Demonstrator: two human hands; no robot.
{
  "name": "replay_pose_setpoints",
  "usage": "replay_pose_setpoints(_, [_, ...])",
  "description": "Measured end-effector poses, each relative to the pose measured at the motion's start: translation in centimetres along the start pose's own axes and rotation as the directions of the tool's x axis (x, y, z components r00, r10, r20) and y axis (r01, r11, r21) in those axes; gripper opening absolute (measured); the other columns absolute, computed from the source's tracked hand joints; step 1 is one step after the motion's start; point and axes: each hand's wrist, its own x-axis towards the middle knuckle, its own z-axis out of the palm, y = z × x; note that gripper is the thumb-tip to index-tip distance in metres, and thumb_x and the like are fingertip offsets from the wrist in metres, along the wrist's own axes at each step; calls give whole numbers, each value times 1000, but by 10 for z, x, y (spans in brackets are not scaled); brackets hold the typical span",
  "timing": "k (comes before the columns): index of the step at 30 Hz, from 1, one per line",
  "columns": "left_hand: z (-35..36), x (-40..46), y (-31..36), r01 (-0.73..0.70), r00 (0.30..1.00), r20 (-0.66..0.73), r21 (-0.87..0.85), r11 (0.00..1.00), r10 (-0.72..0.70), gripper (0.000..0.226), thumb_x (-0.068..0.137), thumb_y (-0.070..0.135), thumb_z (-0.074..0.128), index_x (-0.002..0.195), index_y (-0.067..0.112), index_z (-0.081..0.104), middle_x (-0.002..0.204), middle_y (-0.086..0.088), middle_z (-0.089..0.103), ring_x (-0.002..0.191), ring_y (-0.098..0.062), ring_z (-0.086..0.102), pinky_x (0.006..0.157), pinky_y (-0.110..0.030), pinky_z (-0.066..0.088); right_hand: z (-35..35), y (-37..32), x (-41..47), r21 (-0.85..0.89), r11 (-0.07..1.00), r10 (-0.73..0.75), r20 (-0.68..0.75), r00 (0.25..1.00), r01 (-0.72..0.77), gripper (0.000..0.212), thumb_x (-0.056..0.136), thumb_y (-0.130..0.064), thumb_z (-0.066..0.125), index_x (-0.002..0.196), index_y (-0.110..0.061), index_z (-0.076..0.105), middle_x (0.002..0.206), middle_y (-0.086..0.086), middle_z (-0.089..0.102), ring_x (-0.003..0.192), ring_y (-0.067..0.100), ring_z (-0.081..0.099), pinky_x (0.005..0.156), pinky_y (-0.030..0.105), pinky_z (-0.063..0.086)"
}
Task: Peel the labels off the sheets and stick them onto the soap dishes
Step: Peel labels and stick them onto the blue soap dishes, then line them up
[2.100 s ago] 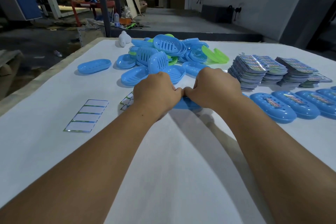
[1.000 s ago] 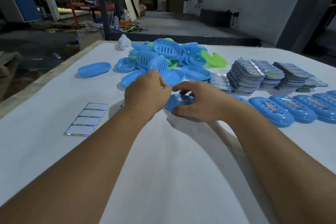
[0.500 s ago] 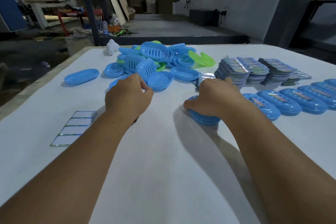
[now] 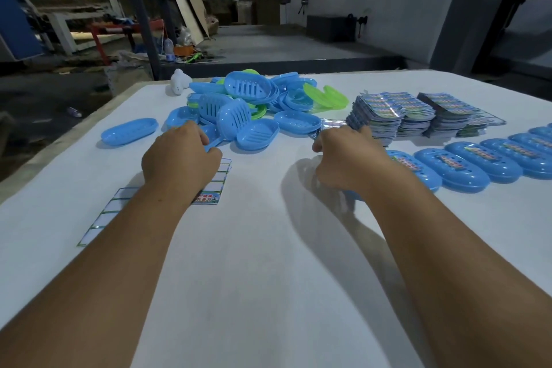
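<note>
Done: labelled dishes [image 4: 466, 172] lined beyond right hand [image 4: 343, 164], clamped on another dish | Left: pile [image 4: 248, 110] ahead of left hand [image 4: 179, 158], fingers curled, grip unclear | sheet [image 4: 213, 188] beneath it

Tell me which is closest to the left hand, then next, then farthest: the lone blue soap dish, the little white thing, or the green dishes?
From the left hand:
1. Lone blue soap dish, just up and left.
2. Little white thing, at the table's far edge.
3. Green dishes, far off to the right, behind the pile.
</note>
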Motion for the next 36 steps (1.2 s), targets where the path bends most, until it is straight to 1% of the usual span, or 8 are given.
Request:
replay_pose_setpoints(4, [0, 2, -6, 17, 993, 109, 130, 991, -32, 40, 88, 43, 63, 122, 22, 60, 121, -11, 54, 113, -32, 50, 84, -44, 46, 4, -3, 2, 19, 999, -27, 36, 999, 26, 45, 83, -13, 53, 127, -19, 61, 130, 7, 57, 121, 38, 40, 87, 42, 37])
replay_pose_setpoints(8, [2, 2, -9, -5, 987, 156, 170, 985, -22, 31, 95, 39, 55, 116, 18, 65, 119, -10, 57, 113, -33, 48, 87, -43, 44, 4, -5, 3, 32, 999, -20, 32, 999, 19, 44, 83, -10, 52, 125, -18, 63, 126, 9, 59, 123, 37, 39, 86, 42, 37])
replay_pose_setpoints(13, [-5, 4, -8, -7, 1000, 16, 169, 986, 5, 22, 97, 30, 52, 104, 17, 67, 103, -6, 65, 106, -30, 52, 77, -40, 40, 7, -7, 3, 68, 997, -29, 12, 1000, 28, 39, 86, -18, 52, 123, -22, 64, 130, 7, 61, 125, 37, 38, 98, 44, 43])
replay_pose_setpoints(17, [-11, 3, -3, -39, 971, -226, 192, 981, 82, 27, 100, 32, 47, 101, 13, 66, 98, -9, 65, 101, -31, 52, 76, -42, 32, 8, -7, 4, 108, 993, -44, -18, 999, 46, 49, 89, -21, 53, 137, -31, 57, 138, 2, 58, 129, 37, 37, 105, 45, 41])
replay_pose_setpoints(23, [-19, 0, 8, -125, 922, -383, -165, 978, 53, 25, 104, 32, 40, 106, 12, 55, 84, -4, 60, 75, -23, 49, 68, -38, 35, 11, -9, 8, 163, 983, -68, -130, 989, 89, 43, 96, -25, 52, 139, -31, 54, 134, 2, 59, 129, 35, 41, 104, 45, 43])
replay_pose_setpoints(26, [-21, -2, 13, -114, 951, -309, -305, 945, 15, 22, 106, 34, 36, 99, 18, 49, 82, 2, 55, 76, -22, 54, 63, -40, 47, 15, -9, 11, 219, 960, -131, -210, 969, 177, 45, 97, -29, 56, 142, -29, 50, 134, 3, 57, 127, 33, 46, 104, 41, 41])
replay_pose_setpoints(30, [-18, 1, 18, 21, 998, -35, -596, 803, -52, 24, 104, 29, 36, 96, 16, 54, 83, 7, 54, 79, -15, 51, 62, -33, 40, 17, -12, 10, 364, 863, -246, -306, 920, 352, 64, 90, -36, 72, 146, -37, 41, 142, -5, 47, 127, 23, 49, 102, 36, 41])
replay_pose_setpoints(36, [-10, -2, 34, 256, 949, 316, -716, 649, -25, 24, 99, 18, 43, 83, 6, 56, 85, -10, 56, 80, -23, 50, 71, -35, 42, 23, -22, 6, 389, 762, -472, -215, 855, 518, 91, 73, -38, 89, 149, -43, 39, 153, -15, 36, 138, 20, 37, 115, 40, 34])
